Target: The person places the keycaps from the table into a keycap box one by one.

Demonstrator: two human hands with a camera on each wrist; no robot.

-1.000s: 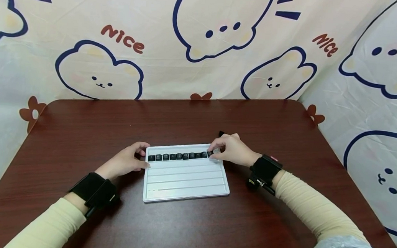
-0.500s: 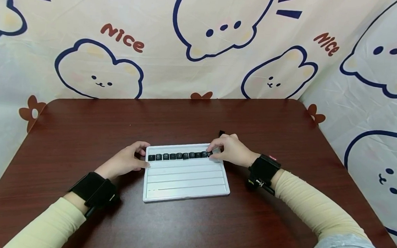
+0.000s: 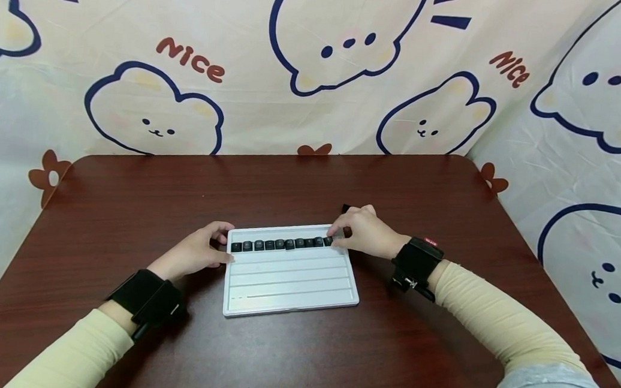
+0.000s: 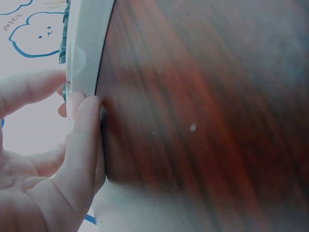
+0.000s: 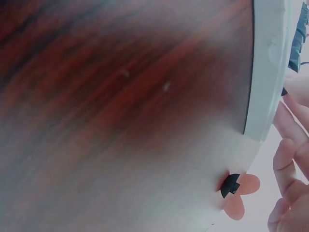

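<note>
A white ridged tray (image 3: 288,282) lies on the table with a row of black keycaps (image 3: 280,244) along its second ridge from the far side. My left hand (image 3: 195,248) grips the tray's left edge, thumb on the near part of that edge and fingers farther back. In the left wrist view, fingertips (image 4: 87,104) press against the tray's white side. My right hand (image 3: 367,231) is at the row's right end, its thumb and index finger curled about the last keycap (image 3: 328,241). The right wrist view mostly hides that keycap behind the fingers (image 5: 292,125).
A small black piece (image 3: 346,208) lies on the table behind the tray, partly hidden by the right hand. The brown wooden table (image 3: 277,366) runs back to a printed cloth (image 3: 272,119). Black bands (image 3: 416,264) with cameras sit on both wrists.
My right hand has shifted slightly to the right, and the thumb has drawn a little aside, so the last keycap shows more. Left hand and tray stay where they were.
</note>
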